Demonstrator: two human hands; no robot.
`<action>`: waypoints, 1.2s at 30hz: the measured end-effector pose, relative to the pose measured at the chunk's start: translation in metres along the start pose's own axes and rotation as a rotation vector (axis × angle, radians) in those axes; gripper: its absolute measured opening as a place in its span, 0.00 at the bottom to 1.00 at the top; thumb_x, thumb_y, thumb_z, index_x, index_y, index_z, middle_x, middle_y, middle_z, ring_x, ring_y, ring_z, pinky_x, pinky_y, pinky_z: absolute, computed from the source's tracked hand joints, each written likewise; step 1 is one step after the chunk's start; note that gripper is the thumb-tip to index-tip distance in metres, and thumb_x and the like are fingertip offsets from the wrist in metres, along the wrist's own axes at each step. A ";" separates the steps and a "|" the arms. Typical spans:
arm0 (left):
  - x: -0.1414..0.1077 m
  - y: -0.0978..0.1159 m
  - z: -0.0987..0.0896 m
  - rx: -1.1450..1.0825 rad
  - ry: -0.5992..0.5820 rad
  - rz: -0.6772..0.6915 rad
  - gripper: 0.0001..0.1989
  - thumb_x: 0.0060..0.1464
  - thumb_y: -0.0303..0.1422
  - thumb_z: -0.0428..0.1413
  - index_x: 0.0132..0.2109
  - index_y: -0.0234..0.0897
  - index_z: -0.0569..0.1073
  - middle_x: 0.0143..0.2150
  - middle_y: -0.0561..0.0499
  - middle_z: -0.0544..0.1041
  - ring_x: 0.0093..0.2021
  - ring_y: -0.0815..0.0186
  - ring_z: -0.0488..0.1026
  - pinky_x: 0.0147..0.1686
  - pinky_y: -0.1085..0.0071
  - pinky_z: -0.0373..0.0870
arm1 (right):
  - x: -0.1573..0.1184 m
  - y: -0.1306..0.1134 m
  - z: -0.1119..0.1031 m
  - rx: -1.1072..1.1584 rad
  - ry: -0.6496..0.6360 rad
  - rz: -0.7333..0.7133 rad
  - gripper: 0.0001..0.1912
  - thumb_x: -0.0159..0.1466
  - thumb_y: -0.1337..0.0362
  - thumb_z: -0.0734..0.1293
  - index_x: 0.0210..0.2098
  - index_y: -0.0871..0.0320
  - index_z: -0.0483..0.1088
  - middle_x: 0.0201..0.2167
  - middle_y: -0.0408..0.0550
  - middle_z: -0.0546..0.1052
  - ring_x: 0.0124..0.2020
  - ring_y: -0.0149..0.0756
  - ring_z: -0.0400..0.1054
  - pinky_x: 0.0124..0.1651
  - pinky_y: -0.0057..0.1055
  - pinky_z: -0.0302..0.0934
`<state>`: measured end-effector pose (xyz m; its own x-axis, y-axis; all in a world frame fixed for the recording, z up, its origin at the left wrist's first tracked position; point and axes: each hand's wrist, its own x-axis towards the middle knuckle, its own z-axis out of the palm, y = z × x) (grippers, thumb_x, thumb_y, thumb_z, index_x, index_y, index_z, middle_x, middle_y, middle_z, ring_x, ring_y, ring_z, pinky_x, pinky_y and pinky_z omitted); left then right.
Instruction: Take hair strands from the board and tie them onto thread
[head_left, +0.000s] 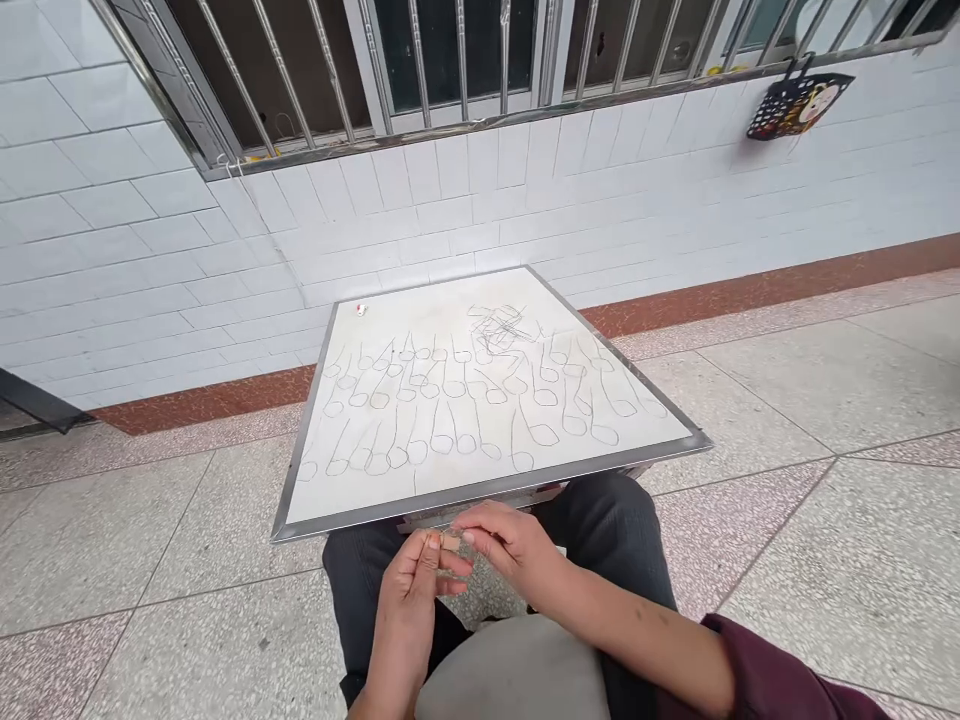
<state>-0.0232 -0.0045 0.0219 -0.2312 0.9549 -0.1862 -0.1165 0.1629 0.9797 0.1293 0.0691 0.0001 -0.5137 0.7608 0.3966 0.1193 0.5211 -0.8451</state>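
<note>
Over my lap, just below the near edge of the white table, both hands meet. My left hand pinches a small tan piece between thumb and index finger, its other fingers loosely spread. On the right side of that piece, my right hand is closed in a pinch; whatever lies between its fingertips is too small to make out. Rows of thin wire loops with long tails lie across the table, and a tangled pile of wires rests toward the back.
A small red and white item sits at the table's back left corner. The table has a grey metal rim and stands by a white tiled wall. A patterned bag hangs from the window bars at the upper right.
</note>
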 end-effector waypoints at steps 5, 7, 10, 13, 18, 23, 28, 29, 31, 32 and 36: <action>0.000 0.005 -0.002 0.032 -0.078 0.018 0.20 0.64 0.47 0.51 0.46 0.37 0.77 0.32 0.49 0.76 0.35 0.63 0.73 0.35 0.68 0.74 | -0.002 -0.003 0.001 0.005 0.046 -0.006 0.11 0.70 0.65 0.61 0.42 0.52 0.75 0.36 0.46 0.80 0.38 0.35 0.73 0.42 0.31 0.67; -0.001 0.006 -0.004 0.041 -0.107 0.018 0.20 0.65 0.47 0.50 0.50 0.37 0.76 0.35 0.48 0.77 0.35 0.64 0.73 0.36 0.68 0.74 | -0.002 -0.004 0.002 0.008 0.052 -0.007 0.11 0.69 0.67 0.61 0.42 0.52 0.75 0.37 0.46 0.80 0.38 0.35 0.74 0.42 0.31 0.67; -0.003 0.008 -0.008 0.044 -0.159 0.016 0.21 0.65 0.47 0.49 0.54 0.37 0.74 0.39 0.46 0.78 0.37 0.62 0.74 0.39 0.67 0.74 | -0.001 -0.003 0.002 0.014 0.080 0.012 0.11 0.68 0.67 0.62 0.43 0.51 0.75 0.38 0.47 0.81 0.39 0.36 0.75 0.42 0.32 0.68; -0.005 0.009 -0.012 0.030 -0.179 0.036 0.24 0.66 0.49 0.46 0.56 0.37 0.73 0.42 0.44 0.79 0.43 0.59 0.75 0.43 0.64 0.73 | -0.001 -0.001 0.003 0.028 0.111 0.051 0.10 0.68 0.66 0.63 0.43 0.51 0.76 0.38 0.47 0.81 0.40 0.37 0.75 0.42 0.33 0.69; -0.007 0.009 -0.013 0.055 -0.176 0.038 0.20 0.65 0.46 0.51 0.54 0.39 0.75 0.43 0.45 0.80 0.43 0.60 0.74 0.46 0.64 0.72 | -0.003 0.003 0.004 0.024 0.131 0.089 0.10 0.68 0.64 0.63 0.44 0.52 0.76 0.37 0.47 0.81 0.39 0.38 0.75 0.41 0.34 0.69; -0.007 0.002 -0.012 0.042 -0.075 0.018 0.16 0.62 0.44 0.55 0.48 0.39 0.79 0.36 0.48 0.80 0.38 0.63 0.74 0.42 0.68 0.71 | -0.005 0.003 0.004 0.025 0.108 0.136 0.10 0.68 0.62 0.64 0.45 0.52 0.76 0.39 0.48 0.80 0.39 0.38 0.75 0.39 0.33 0.69; -0.005 -0.001 -0.013 0.028 -0.059 0.035 0.15 0.62 0.43 0.56 0.46 0.39 0.80 0.34 0.50 0.79 0.38 0.62 0.74 0.42 0.67 0.71 | -0.005 0.002 0.002 0.006 0.085 0.085 0.10 0.68 0.63 0.64 0.45 0.52 0.76 0.40 0.47 0.81 0.40 0.37 0.74 0.41 0.32 0.69; -0.005 -0.001 -0.014 0.030 -0.055 0.042 0.15 0.62 0.43 0.56 0.46 0.39 0.80 0.33 0.50 0.78 0.37 0.62 0.73 0.41 0.67 0.71 | -0.004 0.001 0.002 0.002 0.079 0.074 0.10 0.68 0.63 0.64 0.45 0.52 0.76 0.40 0.47 0.81 0.40 0.36 0.74 0.41 0.32 0.68; -0.004 -0.001 -0.015 0.048 -0.050 0.055 0.15 0.62 0.44 0.55 0.44 0.38 0.80 0.32 0.51 0.77 0.36 0.63 0.73 0.40 0.67 0.70 | -0.003 0.000 0.001 -0.005 0.070 0.057 0.09 0.68 0.63 0.64 0.45 0.51 0.76 0.38 0.46 0.80 0.39 0.36 0.74 0.41 0.32 0.68; -0.004 -0.001 -0.016 0.065 -0.054 0.061 0.15 0.62 0.44 0.55 0.43 0.38 0.80 0.31 0.51 0.77 0.35 0.63 0.72 0.40 0.68 0.69 | -0.003 -0.001 0.001 -0.007 0.064 0.047 0.09 0.68 0.64 0.64 0.44 0.51 0.76 0.37 0.46 0.80 0.39 0.35 0.74 0.41 0.32 0.68; -0.004 0.001 -0.017 0.124 -0.073 0.069 0.15 0.62 0.44 0.55 0.44 0.39 0.80 0.33 0.51 0.75 0.36 0.62 0.71 0.41 0.68 0.67 | -0.002 -0.003 0.000 0.000 0.037 -0.002 0.10 0.69 0.64 0.63 0.46 0.51 0.75 0.38 0.47 0.80 0.39 0.35 0.74 0.42 0.32 0.68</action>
<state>-0.0390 -0.0122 0.0222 -0.1627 0.9797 -0.1169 0.0188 0.1216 0.9924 0.1298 0.0658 0.0017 -0.4820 0.7737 0.4112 0.1183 0.5225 -0.8444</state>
